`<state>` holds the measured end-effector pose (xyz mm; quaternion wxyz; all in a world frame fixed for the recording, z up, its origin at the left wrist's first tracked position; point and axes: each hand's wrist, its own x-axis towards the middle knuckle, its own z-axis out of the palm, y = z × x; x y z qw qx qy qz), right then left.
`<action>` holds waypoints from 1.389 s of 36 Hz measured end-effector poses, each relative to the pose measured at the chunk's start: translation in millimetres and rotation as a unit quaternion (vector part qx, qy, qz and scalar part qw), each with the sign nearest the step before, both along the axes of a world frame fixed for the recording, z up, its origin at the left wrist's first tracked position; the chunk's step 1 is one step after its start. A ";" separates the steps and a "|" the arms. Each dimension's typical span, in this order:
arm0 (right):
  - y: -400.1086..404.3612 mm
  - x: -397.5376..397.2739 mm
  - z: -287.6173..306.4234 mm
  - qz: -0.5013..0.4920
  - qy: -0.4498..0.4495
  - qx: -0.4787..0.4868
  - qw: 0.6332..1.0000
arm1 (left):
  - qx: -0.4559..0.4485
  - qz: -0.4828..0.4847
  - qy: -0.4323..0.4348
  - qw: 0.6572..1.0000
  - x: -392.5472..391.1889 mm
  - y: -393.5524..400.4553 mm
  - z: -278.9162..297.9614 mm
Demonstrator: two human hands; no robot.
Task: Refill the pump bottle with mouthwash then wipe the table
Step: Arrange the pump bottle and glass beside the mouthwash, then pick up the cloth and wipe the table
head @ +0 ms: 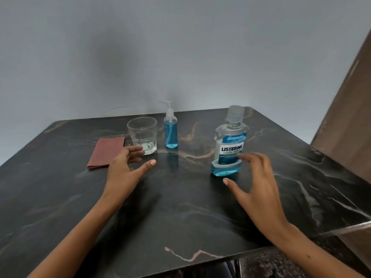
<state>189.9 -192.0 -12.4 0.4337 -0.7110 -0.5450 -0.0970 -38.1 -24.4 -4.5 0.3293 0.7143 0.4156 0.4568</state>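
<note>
A small clear pump bottle (pixel 170 131) with blue liquid and a white pump head stands upright at the back middle of the dark marble table (pixel 180 207). To its right stands a capped Listerine mouthwash bottle (pixel 229 143), with only a little blue liquid at its bottom. A folded reddish cloth (pixel 106 151) lies flat at the left. My left hand (pixel 125 169) hovers open between the cloth and the pump bottle, fingers near a glass. My right hand (pixel 258 185) is open just in front of the mouthwash bottle, fingertips close to its label, not gripping it.
An empty clear glass tumbler (pixel 143 135) stands just left of the pump bottle. A grey wall rises behind the table. A brown wooden panel (pixel 349 109) leans along the right side. The table's front edge runs near the bottom of the view.
</note>
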 end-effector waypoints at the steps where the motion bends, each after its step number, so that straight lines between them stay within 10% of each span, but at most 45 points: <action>1: 1.4 1.8 -0.9 0.001 0.010 -0.008 1.000 | 0.003 -0.002 0.003 1.000 -0.2 -0.2 -1.1; 50: 203.9 -21.2 9.5 -0.115 0.059 -0.037 0.991 | 0.034 0.071 -0.007 0.997 -28.6 16.5 -12.1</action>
